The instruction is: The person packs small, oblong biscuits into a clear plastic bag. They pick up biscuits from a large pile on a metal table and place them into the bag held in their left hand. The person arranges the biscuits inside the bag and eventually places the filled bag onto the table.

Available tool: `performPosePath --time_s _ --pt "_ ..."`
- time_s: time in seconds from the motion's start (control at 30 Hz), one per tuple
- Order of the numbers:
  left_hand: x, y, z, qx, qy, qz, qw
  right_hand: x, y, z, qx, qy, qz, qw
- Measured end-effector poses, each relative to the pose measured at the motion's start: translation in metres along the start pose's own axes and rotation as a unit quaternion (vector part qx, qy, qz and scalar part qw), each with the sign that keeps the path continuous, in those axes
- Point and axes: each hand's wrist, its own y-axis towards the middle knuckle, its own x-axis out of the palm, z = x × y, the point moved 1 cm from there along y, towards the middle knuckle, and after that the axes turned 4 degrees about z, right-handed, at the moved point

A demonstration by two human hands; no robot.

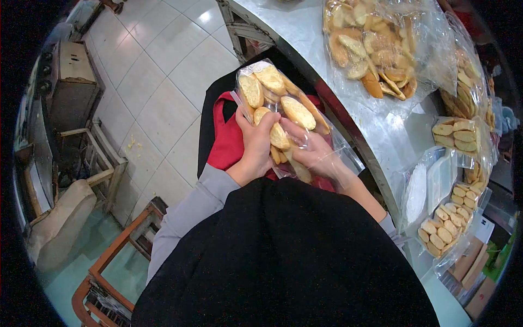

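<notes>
Clear plastic bag of toasted bread slices (pixel 281 90): it is held up beside the left edge of the metal-topped table (pixel 376 122), apart from the tabletop, with oval, golden-crusted slices lying at different angles inside. Left of the table, the person's left hand (pixel 251 139) is clamped on the bag's near left side, the thumb laid over the front and pointing toward the other hand. The right hand (pixel 311 151), closer to the table, lies at the bag's lower right, its visible fingers close together and reaching across the slices. Clear film shows around that hand — whether it is inside the bag or only behind a loose fold, I cannot tell, nor whether its fingers grip a slice.

Also left of the table, a red cloth (pixel 226 143) shows beneath the hands, and pale floor tiles (pixel 169 68) stretch away beyond it. Farther from the table on that side stands a reddish-brown wooden chair frame (pixel 115 256).

On the table's far part rests a large clear bag of bread pieces (pixel 376 52). Along its right side are a smaller pack of bread slices (pixel 455 134), a clear plastic tray (pixel 442 171) and — nearest the person — a pack of small oval rusks (pixel 444 229).
</notes>
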Motion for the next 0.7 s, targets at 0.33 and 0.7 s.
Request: performPosePath --time_s 0.33,0.7 --pt "-0.002 0.000 -0.003 0.043 0.025 0.009 0.999 0.008 -0.003 -0.033 -0.051 -0.331 0.114 0.935" --pt "-0.009 0.004 -0.015 0.025 0.032 0.038 0.998 0.010 0.005 -0.010 -0.185 -0.387 0.190 0.883"
